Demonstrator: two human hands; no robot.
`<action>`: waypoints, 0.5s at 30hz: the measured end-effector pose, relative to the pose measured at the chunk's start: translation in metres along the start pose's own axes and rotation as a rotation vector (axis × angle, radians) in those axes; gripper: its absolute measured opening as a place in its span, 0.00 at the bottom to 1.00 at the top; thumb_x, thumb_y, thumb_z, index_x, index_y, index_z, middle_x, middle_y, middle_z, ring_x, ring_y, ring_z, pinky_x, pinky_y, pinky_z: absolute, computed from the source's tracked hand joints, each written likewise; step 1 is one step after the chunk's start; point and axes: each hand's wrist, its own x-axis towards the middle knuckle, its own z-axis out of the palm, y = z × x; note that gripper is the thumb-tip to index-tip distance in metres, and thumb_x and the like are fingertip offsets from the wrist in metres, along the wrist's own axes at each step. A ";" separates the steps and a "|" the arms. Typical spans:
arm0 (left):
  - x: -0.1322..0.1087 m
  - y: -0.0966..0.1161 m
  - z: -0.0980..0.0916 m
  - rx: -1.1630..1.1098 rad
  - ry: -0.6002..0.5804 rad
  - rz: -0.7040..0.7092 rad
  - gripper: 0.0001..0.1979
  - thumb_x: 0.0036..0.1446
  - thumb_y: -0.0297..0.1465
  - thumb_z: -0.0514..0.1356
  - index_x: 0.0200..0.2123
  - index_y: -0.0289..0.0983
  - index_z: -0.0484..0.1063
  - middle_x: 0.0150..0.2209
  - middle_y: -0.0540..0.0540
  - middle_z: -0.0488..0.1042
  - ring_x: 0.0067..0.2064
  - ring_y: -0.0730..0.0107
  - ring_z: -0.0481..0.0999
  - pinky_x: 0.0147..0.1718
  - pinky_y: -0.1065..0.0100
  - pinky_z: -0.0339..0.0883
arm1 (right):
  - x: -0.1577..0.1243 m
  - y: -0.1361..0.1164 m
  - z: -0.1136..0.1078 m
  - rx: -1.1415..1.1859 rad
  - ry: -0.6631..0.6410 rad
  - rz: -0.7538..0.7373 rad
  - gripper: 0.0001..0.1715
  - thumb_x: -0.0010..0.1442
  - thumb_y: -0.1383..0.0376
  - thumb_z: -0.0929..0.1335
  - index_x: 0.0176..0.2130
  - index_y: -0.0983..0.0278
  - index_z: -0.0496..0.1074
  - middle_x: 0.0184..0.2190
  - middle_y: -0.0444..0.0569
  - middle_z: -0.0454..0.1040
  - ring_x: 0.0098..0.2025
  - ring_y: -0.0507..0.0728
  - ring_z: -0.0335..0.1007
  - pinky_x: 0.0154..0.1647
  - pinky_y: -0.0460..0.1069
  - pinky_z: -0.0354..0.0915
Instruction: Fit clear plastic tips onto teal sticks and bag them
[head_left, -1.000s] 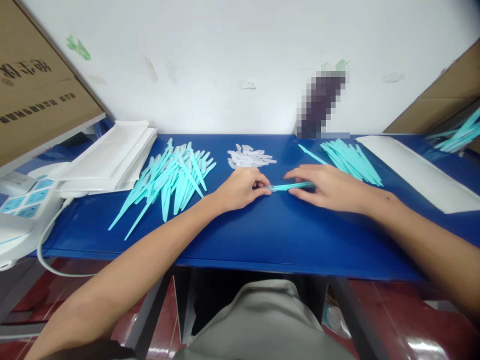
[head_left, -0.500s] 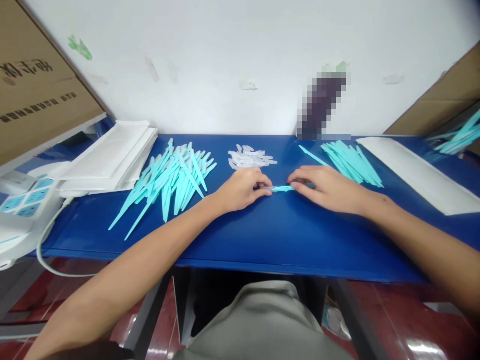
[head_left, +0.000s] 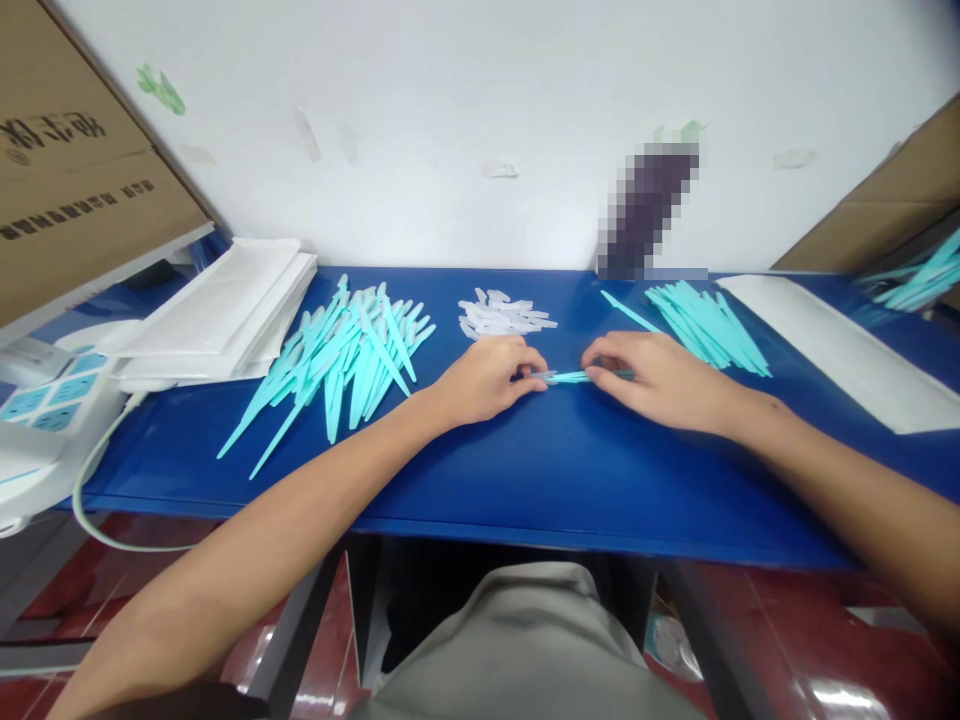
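My left hand [head_left: 499, 378] pinches a small clear cap [head_left: 550, 377] at the left end of a teal eyebrow razor [head_left: 571, 377]. Fingers closed, my right hand [head_left: 637, 375] grips that razor's slim handle from the right. The razor lies level just above the blue table, its ends partly hidden by my fingers. Behind my left hand is a small heap of loose clear caps [head_left: 502, 315]. A pile of teal razors with capped ends [head_left: 345, 350] spreads to the left. More teal razors [head_left: 705, 325] lie beyond my right hand, one set apart at an angle.
White envelopes [head_left: 217, 310] are stacked at the left beside a power strip [head_left: 52, 390] with a white cable. Another white envelope [head_left: 847, 350] lies at the right. Cardboard boxes [head_left: 75, 170] flank the blue table [head_left: 540, 480], and a white wall [head_left: 420, 130] backs it.
Both hands stay almost in place, still on the razor. The gap between my fingertips has shifted very slightly, and a bit more of the clear cap shows by my left fingers.
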 end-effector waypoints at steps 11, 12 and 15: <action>0.000 0.001 0.000 -0.019 0.003 -0.028 0.05 0.63 0.32 0.66 0.40 0.36 0.80 0.35 0.47 0.79 0.36 0.68 0.76 0.39 0.67 0.67 | 0.000 0.002 0.001 -0.016 -0.011 -0.049 0.20 0.71 0.57 0.59 0.42 0.61 0.77 0.38 0.54 0.79 0.38 0.63 0.74 0.42 0.56 0.64; 0.000 0.001 0.000 -0.022 0.007 -0.031 0.05 0.63 0.31 0.67 0.40 0.36 0.80 0.35 0.47 0.79 0.36 0.69 0.76 0.39 0.67 0.67 | -0.001 0.002 0.001 -0.015 -0.012 -0.055 0.21 0.71 0.57 0.59 0.42 0.62 0.77 0.38 0.54 0.79 0.38 0.63 0.74 0.42 0.56 0.64; 0.001 0.001 0.001 -0.023 0.015 -0.034 0.05 0.62 0.31 0.68 0.38 0.35 0.81 0.33 0.47 0.79 0.35 0.69 0.75 0.38 0.67 0.66 | -0.001 0.003 0.001 -0.025 -0.014 -0.088 0.22 0.73 0.57 0.57 0.43 0.62 0.76 0.38 0.54 0.78 0.40 0.63 0.74 0.44 0.56 0.65</action>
